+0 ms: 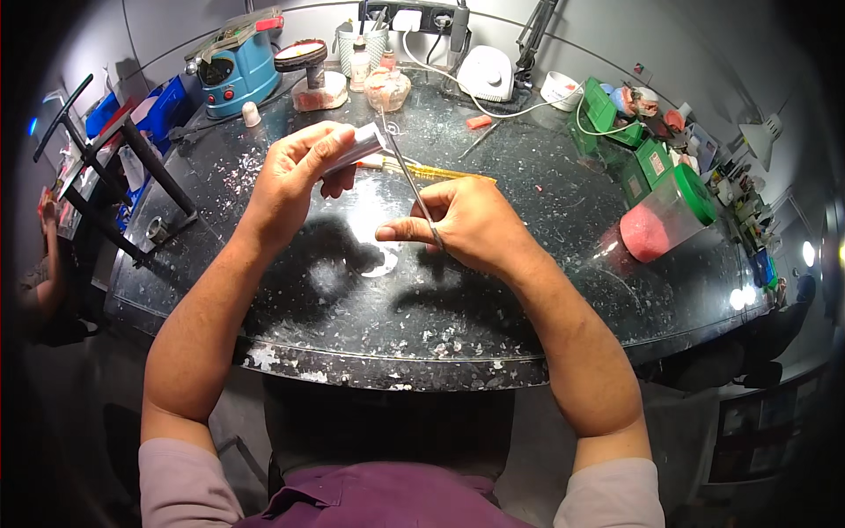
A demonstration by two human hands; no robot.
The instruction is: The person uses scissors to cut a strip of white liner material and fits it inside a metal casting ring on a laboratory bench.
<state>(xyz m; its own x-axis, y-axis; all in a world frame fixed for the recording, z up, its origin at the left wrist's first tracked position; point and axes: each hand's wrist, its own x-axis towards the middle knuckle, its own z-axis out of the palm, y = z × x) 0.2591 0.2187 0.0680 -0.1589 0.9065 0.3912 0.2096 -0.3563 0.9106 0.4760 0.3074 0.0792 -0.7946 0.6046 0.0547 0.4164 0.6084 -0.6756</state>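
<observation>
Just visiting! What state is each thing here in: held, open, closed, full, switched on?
Left hand: closed around the tube
Shiny tube: held, pale end pointing up and right
Right hand: closed on the tool
Thin metal tool: slanted, upper part near the tube's end
Clear jar: green lid on, partly filled
Blue machine: on or off, cannot tell
</observation>
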